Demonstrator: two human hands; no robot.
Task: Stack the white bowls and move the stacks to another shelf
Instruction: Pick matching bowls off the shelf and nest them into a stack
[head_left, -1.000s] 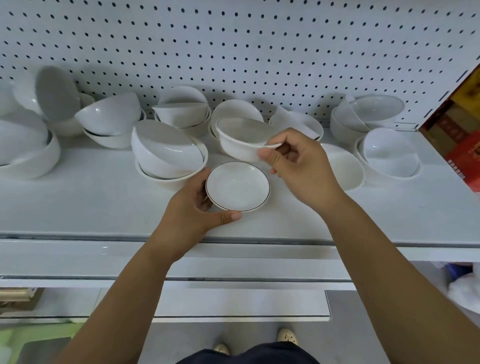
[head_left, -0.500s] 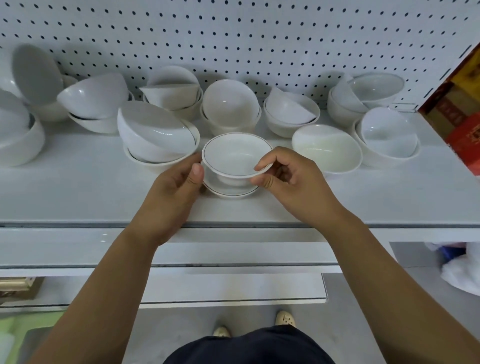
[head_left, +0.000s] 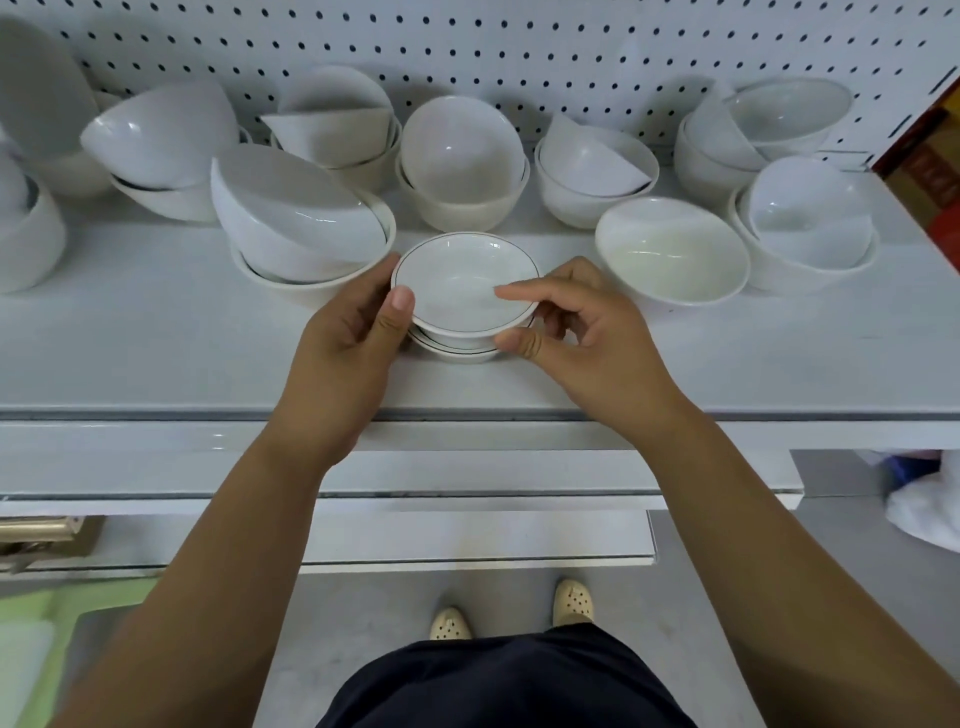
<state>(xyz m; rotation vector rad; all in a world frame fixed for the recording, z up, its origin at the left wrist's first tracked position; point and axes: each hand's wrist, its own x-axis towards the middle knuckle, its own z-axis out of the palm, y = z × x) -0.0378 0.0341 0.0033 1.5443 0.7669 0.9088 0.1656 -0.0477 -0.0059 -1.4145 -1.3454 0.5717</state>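
A small white bowl with a thin dark rim line sits nested in a shallower dish with the same line, near the front of the white shelf. My left hand holds the pair's left side, thumb on the top bowl's rim. My right hand holds the right side, its forefinger reaching over the rim and its thumb against the lower dish's edge.
Many more white bowls crowd the shelf behind: a tilted pair just left, a nested pair behind, a single cream bowl to the right, further stacks at far right. A pegboard backs the shelf; lower shelves jut out below.
My right hand brought the rimmed bowl from behind and set it down into the shallow dish, which my left hand kept steady. Both hands now hold the nested pair.
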